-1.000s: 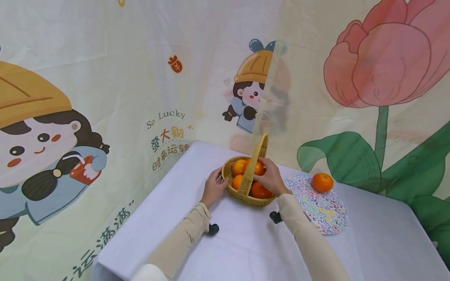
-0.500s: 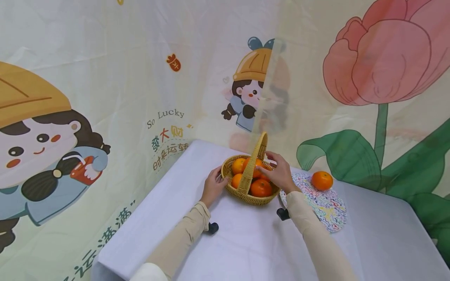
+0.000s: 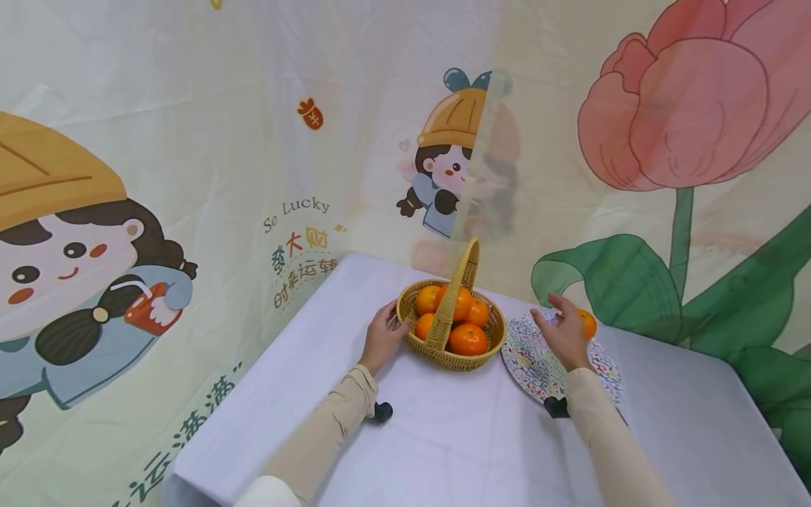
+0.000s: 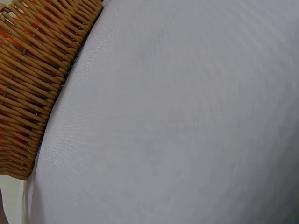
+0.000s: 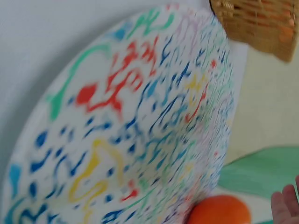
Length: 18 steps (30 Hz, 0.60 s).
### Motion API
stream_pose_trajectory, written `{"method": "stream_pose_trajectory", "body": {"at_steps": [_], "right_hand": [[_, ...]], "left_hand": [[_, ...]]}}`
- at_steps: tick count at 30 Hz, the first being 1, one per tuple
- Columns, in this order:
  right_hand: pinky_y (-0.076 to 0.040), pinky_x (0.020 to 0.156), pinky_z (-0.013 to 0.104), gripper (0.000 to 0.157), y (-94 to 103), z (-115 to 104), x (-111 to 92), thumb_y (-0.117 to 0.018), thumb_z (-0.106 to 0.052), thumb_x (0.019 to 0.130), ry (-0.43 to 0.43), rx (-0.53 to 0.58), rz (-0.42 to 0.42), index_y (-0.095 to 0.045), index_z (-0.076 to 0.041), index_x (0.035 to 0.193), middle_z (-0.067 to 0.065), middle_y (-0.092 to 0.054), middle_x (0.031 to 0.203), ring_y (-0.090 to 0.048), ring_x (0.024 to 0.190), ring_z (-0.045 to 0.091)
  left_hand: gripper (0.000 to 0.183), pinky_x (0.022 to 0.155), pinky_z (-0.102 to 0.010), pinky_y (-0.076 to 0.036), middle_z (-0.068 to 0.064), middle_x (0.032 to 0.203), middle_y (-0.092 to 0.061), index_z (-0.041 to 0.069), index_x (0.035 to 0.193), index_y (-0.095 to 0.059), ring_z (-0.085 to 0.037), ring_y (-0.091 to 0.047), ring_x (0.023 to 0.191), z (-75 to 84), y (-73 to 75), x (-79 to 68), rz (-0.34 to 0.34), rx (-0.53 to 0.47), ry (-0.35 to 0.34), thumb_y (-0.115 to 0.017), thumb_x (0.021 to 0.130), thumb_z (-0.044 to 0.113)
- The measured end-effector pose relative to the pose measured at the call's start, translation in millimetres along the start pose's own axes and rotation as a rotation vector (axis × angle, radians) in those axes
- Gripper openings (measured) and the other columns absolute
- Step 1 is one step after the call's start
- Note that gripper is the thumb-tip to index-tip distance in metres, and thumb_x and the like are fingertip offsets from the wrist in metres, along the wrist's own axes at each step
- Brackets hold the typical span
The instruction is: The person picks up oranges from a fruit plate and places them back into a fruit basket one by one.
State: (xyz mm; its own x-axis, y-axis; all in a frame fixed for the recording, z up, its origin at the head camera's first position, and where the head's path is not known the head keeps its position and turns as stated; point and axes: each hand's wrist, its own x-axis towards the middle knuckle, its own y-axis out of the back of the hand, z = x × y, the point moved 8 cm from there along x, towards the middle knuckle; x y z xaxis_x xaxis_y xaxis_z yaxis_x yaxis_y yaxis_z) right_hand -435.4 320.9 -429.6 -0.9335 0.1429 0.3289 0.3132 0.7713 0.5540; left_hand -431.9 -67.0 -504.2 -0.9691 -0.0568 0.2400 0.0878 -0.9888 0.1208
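Observation:
A woven wicker basket (image 3: 457, 362) with a tall arched handle holds several oranges (image 3: 468, 339). My left hand (image 3: 383, 336) grips its left rim; the left wrist view shows the basket's woven side (image 4: 32, 84) but almost nothing of the hand. To the right lies a round speckled plate (image 3: 522, 359), bearing a single orange (image 3: 589, 324) near its far edge. Over that plate is my right hand (image 3: 566, 339), fingers spread and holding nothing, partly covering the orange in the head view. Fingertips (image 5: 286, 205) and the lone orange (image 5: 219, 211) appear low in the right wrist view.
A white cloth covers the table (image 3: 443, 429). Behind it hangs a printed curtain (image 3: 374, 141) with cartoon figures and a large tulip, close to the table's back edge. Black wrist cameras (image 3: 556, 407) sit under both forearms.
My right hand has let go of an orange in the basket, withdrawn from it and moved right over the plate. The left hand has stayed at the basket's rim.

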Motion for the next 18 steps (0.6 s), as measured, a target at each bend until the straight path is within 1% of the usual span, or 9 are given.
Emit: {"method": "stream_pose_trajectory", "body": {"at_steps": [3, 5, 9, 14, 16, 18], "right_hand": [[-0.041, 0.104, 0.054, 0.063, 21.6, 22.6, -6.4, -0.064, -0.037, 0.092, -0.086, 0.004, 0.11, -0.044, -0.01, 0.145, 0.015, -0.047, 0.143, -0.044, 0.128, 0.038], [-0.042, 0.104, 0.052, 0.062, 32.1, 34.7, -10.3, -0.064, -0.035, 0.093, -0.131, 0.028, 0.16, -0.044, -0.012, 0.146, 0.014, -0.046, 0.144, -0.044, 0.128, 0.037], [-0.038, 0.108, 0.049, 0.065, 42.4, 53.6, -15.5, -0.062, -0.038, 0.094, -0.219, 0.079, 0.168, -0.038, -0.016, 0.15, 0.009, -0.04, 0.15, -0.04, 0.133, 0.033], [-0.035, 0.11, 0.051, 0.068, 51.3, 66.4, -15.3, -0.062, -0.038, 0.094, -0.264, 0.082, 0.194, -0.034, -0.015, 0.152, 0.009, -0.035, 0.153, -0.036, 0.136, 0.035], [-0.033, 0.111, 0.051, 0.07, 52.5, 69.4, -12.9, -0.063, -0.037, 0.093, -0.266, 0.083, 0.2, -0.034, -0.013, 0.152, 0.01, -0.035, 0.153, -0.035, 0.137, 0.035], [-0.031, 0.113, 0.051, 0.072, 51.1, 73.8, -9.8, -0.063, -0.038, 0.093, -0.279, 0.094, 0.188, -0.032, -0.014, 0.152, 0.01, -0.033, 0.154, -0.032, 0.138, 0.035]], "left_hand": [[0.059, 0.106, -0.029, -0.04, -0.012, 0.143, -0.044, 0.007, 0.146, -0.043, -0.025, -0.044, 0.134, -0.6, 1.1, 0.3, 0.005, -0.004, 0.004, -0.065, 0.092, 0.012], [0.058, 0.105, -0.029, -0.04, -0.012, 0.143, -0.044, 0.007, 0.146, -0.044, -0.025, -0.044, 0.133, -0.7, 1.9, 0.1, 0.01, -0.002, 0.003, -0.065, 0.092, 0.012], [0.058, 0.105, -0.029, -0.04, -0.012, 0.143, -0.045, 0.006, 0.145, -0.045, -0.026, -0.044, 0.133, 0.5, 2.4, -0.5, 0.015, -0.015, 0.001, -0.066, 0.092, 0.011], [0.058, 0.106, -0.031, -0.04, -0.014, 0.144, -0.043, 0.005, 0.146, -0.042, -0.027, -0.043, 0.134, 2.0, -1.9, -0.3, -0.008, -0.011, -0.004, -0.064, 0.093, 0.011], [0.058, 0.105, -0.03, -0.041, -0.013, 0.144, -0.043, 0.005, 0.146, -0.042, -0.026, -0.043, 0.134, 1.2, -2.3, 0.0, -0.004, -0.002, -0.002, -0.064, 0.093, 0.012], [0.058, 0.105, -0.029, -0.04, -0.012, 0.144, -0.044, 0.006, 0.146, -0.043, -0.024, -0.044, 0.134, -0.7, -1.7, 0.5, 0.005, -0.003, 0.004, -0.064, 0.093, 0.012]]}}
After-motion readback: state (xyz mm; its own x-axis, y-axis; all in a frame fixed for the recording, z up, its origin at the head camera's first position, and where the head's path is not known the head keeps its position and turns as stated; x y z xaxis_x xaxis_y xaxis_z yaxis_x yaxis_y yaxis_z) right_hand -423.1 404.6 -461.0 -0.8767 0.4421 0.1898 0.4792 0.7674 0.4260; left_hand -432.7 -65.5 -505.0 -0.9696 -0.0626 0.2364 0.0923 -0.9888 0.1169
